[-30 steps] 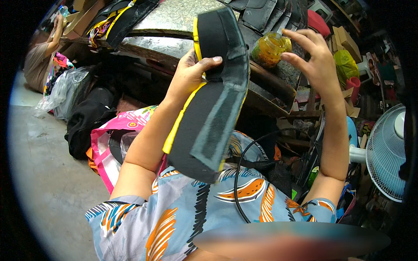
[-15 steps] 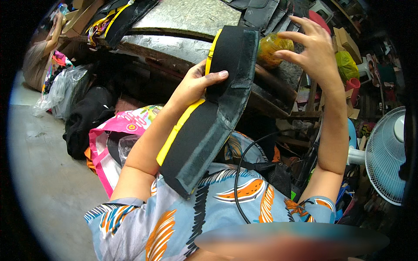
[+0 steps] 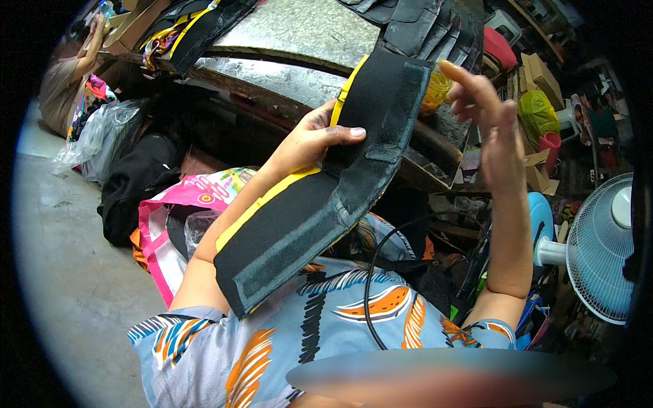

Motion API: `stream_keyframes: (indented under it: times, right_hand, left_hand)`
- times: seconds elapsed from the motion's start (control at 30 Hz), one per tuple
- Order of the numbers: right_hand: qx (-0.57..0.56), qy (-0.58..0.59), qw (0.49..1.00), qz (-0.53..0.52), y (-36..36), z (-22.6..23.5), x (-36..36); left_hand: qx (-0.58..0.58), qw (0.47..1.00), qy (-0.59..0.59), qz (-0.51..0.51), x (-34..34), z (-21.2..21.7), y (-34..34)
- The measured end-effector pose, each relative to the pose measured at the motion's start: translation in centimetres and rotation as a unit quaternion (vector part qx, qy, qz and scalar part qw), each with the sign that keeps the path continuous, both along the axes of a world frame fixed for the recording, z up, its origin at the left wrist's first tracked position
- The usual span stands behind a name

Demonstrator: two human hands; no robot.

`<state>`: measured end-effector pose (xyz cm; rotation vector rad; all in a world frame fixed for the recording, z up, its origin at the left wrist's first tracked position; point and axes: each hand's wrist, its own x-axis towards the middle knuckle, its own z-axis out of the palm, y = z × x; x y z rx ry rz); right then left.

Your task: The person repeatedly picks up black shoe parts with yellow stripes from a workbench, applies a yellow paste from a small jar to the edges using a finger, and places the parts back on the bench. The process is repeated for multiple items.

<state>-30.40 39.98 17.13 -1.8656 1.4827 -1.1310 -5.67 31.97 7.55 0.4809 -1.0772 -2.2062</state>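
A long black panel of fabric-like material (image 3: 286,224) with a yellow edge strip (image 3: 262,198) slants across my lap toward the bench. A greyish, damp-looking band runs along its right edge and lower end. My left hand (image 3: 316,141) is closed on the panel's left edge near the middle, thumb on top and fingers underneath. Beyond the panel's upper right side, my right hand (image 3: 486,119) is raised with nothing visible in it; its index finger points out, with a yellowish tip, and the other fingers are partly curled and blurred. Behind it, a clear container with amber contents (image 3: 437,95) is partly hidden.
Ahead is a worn bench (image 3: 306,30), with black pieces (image 3: 415,27) stacked at its far right and yellow-edged pieces (image 3: 187,41) at its left. A fan (image 3: 598,248) stands at right, a pink bag (image 3: 160,217) at left. Another person (image 3: 61,92) sits far left.
My right hand has come away from the container and turned, its spread fingers now partly curled. My left hand has shifted slightly right with the panel, whose lower end has swung left.
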Motion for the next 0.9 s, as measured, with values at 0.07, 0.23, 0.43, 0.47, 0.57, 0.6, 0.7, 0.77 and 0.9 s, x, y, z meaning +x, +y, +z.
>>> stream_keyframes:
  times: [0.07,0.23,0.43,0.47,0.57,0.6,0.7,0.77,0.9]
  right_hand:
    - [0.042,-0.019,0.999,-0.017,0.3,-1.3,0.9]
    - [0.038,-0.021,0.999,-0.03,0.5,-2.8,1.4]
    - [0.123,-0.138,0.982,-0.027,0.7,-3.1,1.4]
    - [0.129,-0.152,0.98,-0.028,0.7,-3.2,1.4]
    - [0.149,-0.194,0.97,-0.014,1.0,-3.6,1.5]
    - [0.159,-0.207,0.965,0.001,1.3,-3.6,1.6]
    - [0.127,-0.149,0.979,0.05,2.4,-3.9,2.4]
    - [0.068,-0.025,0.992,0.107,3.0,-3.7,2.8]
    - [0.092,0.047,0.987,0.127,2.8,-2.5,2.1]
  left_hand:
    - [-0.012,1.0,-0.011,0.006,0.1,0.4,0.4]
    - [-0.046,0.999,-0.01,-0.013,0.3,1.3,0.7]
    - [-0.07,0.997,-0.027,-0.026,0.3,1.4,0.7]
    - [-0.069,0.997,-0.026,-0.022,0.2,1.3,0.7]
    - [-0.078,0.997,-0.022,-0.007,0.1,0.9,0.5]
    - [-0.073,0.997,-0.013,-0.008,0.0,0.8,0.2]
    - [-0.058,0.998,-0.001,0.005,-0.2,0.1,-0.2]
    - [-0.061,0.998,-0.003,0.014,-0.3,-0.2,-0.5]
    - [-0.071,0.996,-0.052,0.024,-0.1,-0.3,-0.8]
